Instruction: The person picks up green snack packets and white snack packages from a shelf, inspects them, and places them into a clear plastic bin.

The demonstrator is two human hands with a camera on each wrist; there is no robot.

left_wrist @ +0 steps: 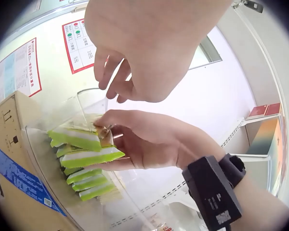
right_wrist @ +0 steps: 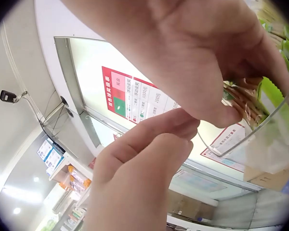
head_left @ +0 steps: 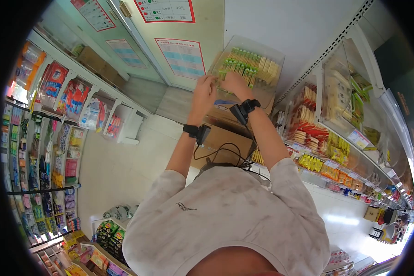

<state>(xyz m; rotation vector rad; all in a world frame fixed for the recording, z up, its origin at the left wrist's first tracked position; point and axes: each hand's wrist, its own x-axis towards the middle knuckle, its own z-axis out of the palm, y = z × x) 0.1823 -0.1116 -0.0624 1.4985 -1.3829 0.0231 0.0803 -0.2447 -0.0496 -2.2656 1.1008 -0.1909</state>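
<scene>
A clear plastic bin (head_left: 265, 93) holds rows of slim snack packets (head_left: 246, 57) with green ends. My right hand (head_left: 236, 86) reaches into its near left part. In the left wrist view, the thumb and fingers of that hand grip green-and-white packets (left_wrist: 82, 139), with brownish sticks showing through in the right wrist view. My left hand (head_left: 204, 92) is just left of the right one, outside the bin near its rim. Its fingers are loosely bent with thumb and fingertips close together (right_wrist: 159, 154), and nothing shows between them.
Cardboard boxes (head_left: 225, 142) stand under the bin, right in front of my body. At the right, shelves hold clear bins of packaged snacks (head_left: 310, 131). Hanging bags (head_left: 73, 99) and stocked racks (head_left: 37, 161) line the left. Printed notices (head_left: 181, 57) hang on the door ahead.
</scene>
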